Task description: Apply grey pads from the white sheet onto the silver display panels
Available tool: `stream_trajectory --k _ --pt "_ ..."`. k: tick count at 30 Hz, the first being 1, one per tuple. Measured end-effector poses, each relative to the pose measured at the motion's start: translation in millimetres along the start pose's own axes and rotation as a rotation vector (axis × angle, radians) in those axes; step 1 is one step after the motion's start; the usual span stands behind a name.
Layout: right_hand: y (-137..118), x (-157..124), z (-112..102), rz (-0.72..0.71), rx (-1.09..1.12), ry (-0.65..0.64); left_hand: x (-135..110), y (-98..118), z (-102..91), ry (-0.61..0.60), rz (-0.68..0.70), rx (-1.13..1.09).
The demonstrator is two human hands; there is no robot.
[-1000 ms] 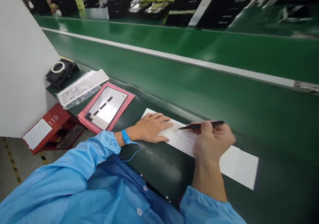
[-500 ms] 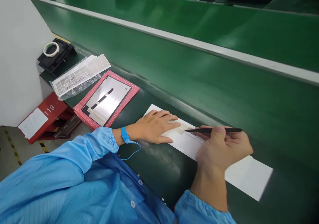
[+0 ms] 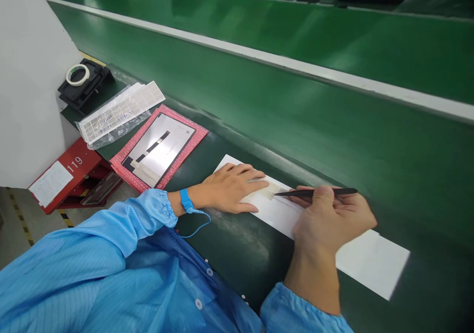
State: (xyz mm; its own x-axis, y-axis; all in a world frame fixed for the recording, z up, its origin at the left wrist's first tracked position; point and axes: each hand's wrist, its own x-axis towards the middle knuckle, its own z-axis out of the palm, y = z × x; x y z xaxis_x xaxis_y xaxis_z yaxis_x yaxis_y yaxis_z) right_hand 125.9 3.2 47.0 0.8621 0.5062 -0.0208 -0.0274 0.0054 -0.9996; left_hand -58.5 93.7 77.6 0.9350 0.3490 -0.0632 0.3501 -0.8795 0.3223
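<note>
My left hand (image 3: 233, 187) lies flat with fingers spread on a long white sheet (image 3: 374, 261). A blue wrist strap (image 3: 186, 201) with a thin cord is around that wrist. In my right hand (image 3: 333, 219) is a pair of black tweezers (image 3: 314, 193), its tip pointing left. The tip touches or hovers just over the edge of a pale beige sticker (image 3: 267, 192) on the sheet, beside my left fingertips. Whether the tips grip the sticker I cannot tell. Part of the sheet is hidden under both hands.
Left of my hands, a display panel (image 3: 166, 150) rests on pink bubble wrap (image 3: 200, 133). Beyond it are gridded sticker sheets (image 3: 122, 113) on clear plastic, and a tape roll (image 3: 77, 75) on a black fixture (image 3: 89, 93). A red box (image 3: 76, 175) marked 119 stands lower left.
Both hands stay nearly in place. The tweezers have shifted very slightly, their tip still at the sticker's edge.
</note>
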Motion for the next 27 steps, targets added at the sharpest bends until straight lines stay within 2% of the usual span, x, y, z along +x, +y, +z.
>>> stream_trajectory --k 14,19,23,27 --pt "-1.6 -7.5 6.3 -0.089 -0.089 -0.012 -1.7 0.9 -0.3 0.039 0.011 -0.016" --pt "-7.9 -11.6 6.1 -0.056 0.024 -0.059 -1.8 -0.7 2.1 0.055 0.007 -0.032" --pt "-8.1 -2.2 -9.8 0.000 0.136 0.007 -2.6 -6.7 12.1 0.118 0.037 -0.051" --pt "-17.2 16.5 -49.5 0.036 0.136 0.200 -5.7 -21.0 21.0 0.295 0.077 -0.077"
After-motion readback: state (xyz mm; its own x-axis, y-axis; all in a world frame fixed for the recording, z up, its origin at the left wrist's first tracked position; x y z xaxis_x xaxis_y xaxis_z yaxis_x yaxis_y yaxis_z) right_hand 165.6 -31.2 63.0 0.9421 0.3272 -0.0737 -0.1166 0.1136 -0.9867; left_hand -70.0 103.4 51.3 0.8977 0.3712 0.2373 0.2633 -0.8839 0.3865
